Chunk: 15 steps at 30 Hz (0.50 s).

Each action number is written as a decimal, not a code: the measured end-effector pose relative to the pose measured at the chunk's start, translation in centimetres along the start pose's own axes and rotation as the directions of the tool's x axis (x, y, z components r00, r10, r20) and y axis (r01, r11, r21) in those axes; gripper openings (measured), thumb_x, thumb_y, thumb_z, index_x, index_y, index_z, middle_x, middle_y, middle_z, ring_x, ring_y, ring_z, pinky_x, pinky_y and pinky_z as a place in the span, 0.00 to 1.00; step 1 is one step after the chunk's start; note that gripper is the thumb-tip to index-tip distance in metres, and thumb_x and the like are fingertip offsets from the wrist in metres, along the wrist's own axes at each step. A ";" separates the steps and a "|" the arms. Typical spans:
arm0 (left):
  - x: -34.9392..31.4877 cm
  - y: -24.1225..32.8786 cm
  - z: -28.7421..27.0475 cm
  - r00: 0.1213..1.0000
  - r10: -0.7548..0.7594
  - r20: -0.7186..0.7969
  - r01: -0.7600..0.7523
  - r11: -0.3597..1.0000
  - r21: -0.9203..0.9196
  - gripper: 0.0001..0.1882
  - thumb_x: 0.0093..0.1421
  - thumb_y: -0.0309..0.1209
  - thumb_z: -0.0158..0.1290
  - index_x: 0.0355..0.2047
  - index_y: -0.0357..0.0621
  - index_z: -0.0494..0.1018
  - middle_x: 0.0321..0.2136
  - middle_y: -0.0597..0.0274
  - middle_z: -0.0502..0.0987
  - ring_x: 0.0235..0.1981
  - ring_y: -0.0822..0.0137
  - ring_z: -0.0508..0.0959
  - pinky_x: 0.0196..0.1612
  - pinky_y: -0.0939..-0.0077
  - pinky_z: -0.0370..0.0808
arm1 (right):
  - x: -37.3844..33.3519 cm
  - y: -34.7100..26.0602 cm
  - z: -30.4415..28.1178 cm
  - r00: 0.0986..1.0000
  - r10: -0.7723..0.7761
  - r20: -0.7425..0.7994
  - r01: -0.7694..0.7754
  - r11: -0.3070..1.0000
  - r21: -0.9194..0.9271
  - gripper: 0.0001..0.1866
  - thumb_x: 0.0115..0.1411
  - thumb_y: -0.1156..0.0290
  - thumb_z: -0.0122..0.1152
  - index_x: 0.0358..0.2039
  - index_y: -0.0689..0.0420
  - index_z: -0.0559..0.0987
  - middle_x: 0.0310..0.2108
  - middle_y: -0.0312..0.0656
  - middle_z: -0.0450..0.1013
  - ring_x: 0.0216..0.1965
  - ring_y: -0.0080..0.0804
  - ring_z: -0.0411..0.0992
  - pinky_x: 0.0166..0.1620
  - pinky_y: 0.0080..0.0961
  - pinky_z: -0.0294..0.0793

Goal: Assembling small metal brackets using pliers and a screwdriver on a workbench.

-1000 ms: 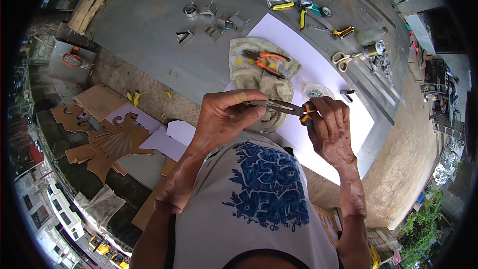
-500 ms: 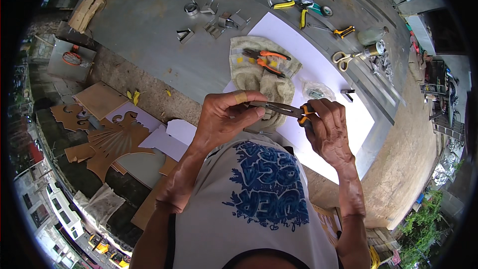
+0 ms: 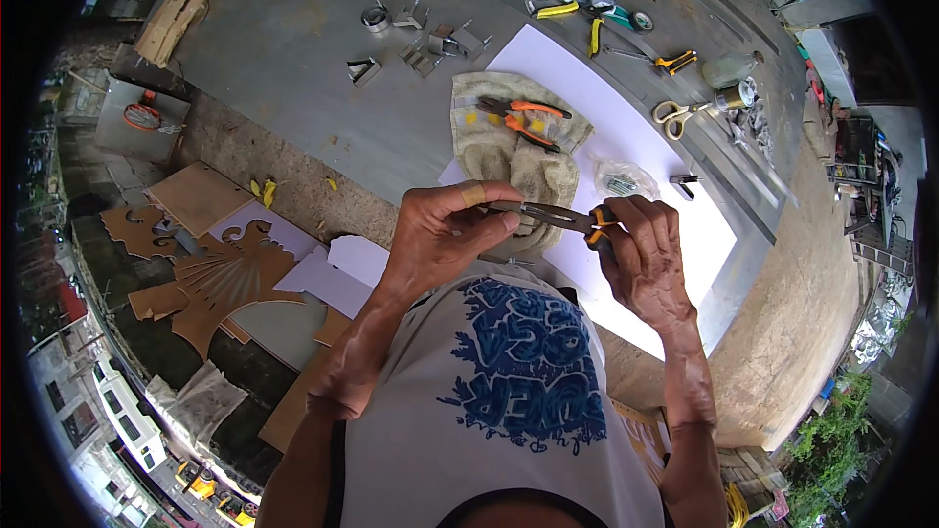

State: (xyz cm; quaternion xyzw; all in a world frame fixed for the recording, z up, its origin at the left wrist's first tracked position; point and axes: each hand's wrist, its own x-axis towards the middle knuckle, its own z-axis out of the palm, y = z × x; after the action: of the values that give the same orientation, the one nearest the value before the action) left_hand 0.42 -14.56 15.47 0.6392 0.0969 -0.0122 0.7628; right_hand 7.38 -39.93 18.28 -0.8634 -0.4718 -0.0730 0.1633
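My right hand (image 3: 646,259) is closed round the yellow-and-black handles of a pair of long-nose pliers (image 3: 556,216). The jaws point left and meet a small dark metal piece (image 3: 503,206), pinched between the thumb and fingers of my left hand (image 3: 435,230). Its exact shape is mostly hidden by those fingers. A tan bandage wraps one left finger. Just beyond both hands lies a folded beige cloth (image 3: 533,171), and on it rest orange-handled pliers (image 3: 528,122). A clear plastic bag of small metal parts (image 3: 626,179) sits beside the cloth.
Under the cloth, a white sheet (image 3: 611,108) covers part of the grey metal table (image 3: 284,49). Several bent metal brackets (image 3: 423,57) stand at the far left. Cream-handled scissors (image 3: 673,119), cutters and a glass jar (image 3: 732,68) lie far right. Cut brown boards (image 3: 230,274) are left below.
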 end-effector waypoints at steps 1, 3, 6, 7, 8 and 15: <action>0.0 0.1 -0.1 1.000 -0.008 0.011 0.008 1.000 0.011 0.13 0.56 0.20 0.62 0.43 0.39 0.81 0.26 0.72 0.79 0.26 0.87 0.73 0.29 0.91 0.69 | 0.0 0.0 0.0 1.000 0.000 -0.003 0.000 1.000 0.006 0.20 0.44 0.78 0.70 0.40 0.63 0.77 0.51 0.42 0.67 0.51 0.41 0.68 0.50 0.40 0.68; 0.0 0.0 -0.1 1.000 -0.017 0.019 0.016 1.000 0.023 0.13 0.56 0.19 0.62 0.43 0.39 0.81 0.26 0.73 0.79 0.26 0.87 0.73 0.29 0.91 0.68 | -0.1 0.1 0.1 1.000 0.001 -0.001 -0.001 1.000 0.007 0.20 0.44 0.78 0.70 0.40 0.63 0.77 0.51 0.42 0.67 0.51 0.40 0.68 0.50 0.40 0.68; 0.0 -0.2 -0.1 1.000 0.005 0.006 -0.005 1.000 0.023 0.13 0.56 0.20 0.62 0.43 0.39 0.81 0.26 0.73 0.79 0.26 0.87 0.72 0.28 0.92 0.68 | -0.1 0.1 0.1 1.000 0.000 0.004 0.000 1.000 0.012 0.20 0.44 0.77 0.70 0.40 0.63 0.77 0.51 0.42 0.67 0.51 0.41 0.68 0.51 0.39 0.68; -0.1 -0.2 -0.2 1.000 -0.013 0.012 0.012 1.000 0.029 0.13 0.56 0.20 0.62 0.43 0.39 0.81 0.26 0.73 0.79 0.26 0.87 0.72 0.29 0.91 0.68 | -0.1 0.1 0.1 1.000 -0.001 0.008 0.001 1.000 0.016 0.20 0.44 0.77 0.70 0.40 0.63 0.77 0.50 0.42 0.67 0.50 0.41 0.68 0.51 0.39 0.68; -0.1 -0.2 -0.3 0.999 -0.031 0.018 0.030 0.999 0.034 0.13 0.56 0.20 0.62 0.43 0.39 0.81 0.26 0.73 0.79 0.26 0.87 0.73 0.29 0.91 0.69 | -0.2 0.1 0.1 1.000 -0.001 0.008 0.000 1.000 0.016 0.20 0.44 0.77 0.70 0.40 0.63 0.77 0.50 0.42 0.67 0.50 0.41 0.68 0.51 0.39 0.68; 0.0 0.3 -0.3 0.996 0.059 0.072 -0.068 0.989 0.129 0.14 0.56 0.19 0.61 0.44 0.39 0.80 0.28 0.66 0.81 0.28 0.82 0.77 0.31 0.86 0.74 | 0.0 -0.1 -1.0 0.994 0.016 0.111 -0.029 0.993 0.117 0.17 0.47 0.77 0.69 0.38 0.66 0.76 0.50 0.44 0.67 0.49 0.40 0.69 0.49 0.35 0.71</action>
State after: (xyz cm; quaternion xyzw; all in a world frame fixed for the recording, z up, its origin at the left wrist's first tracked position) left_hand 0.44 -14.19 15.71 0.6902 0.0495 -0.0161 0.7218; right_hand 7.34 -40.23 19.20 -0.8601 -0.4739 0.0045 0.1886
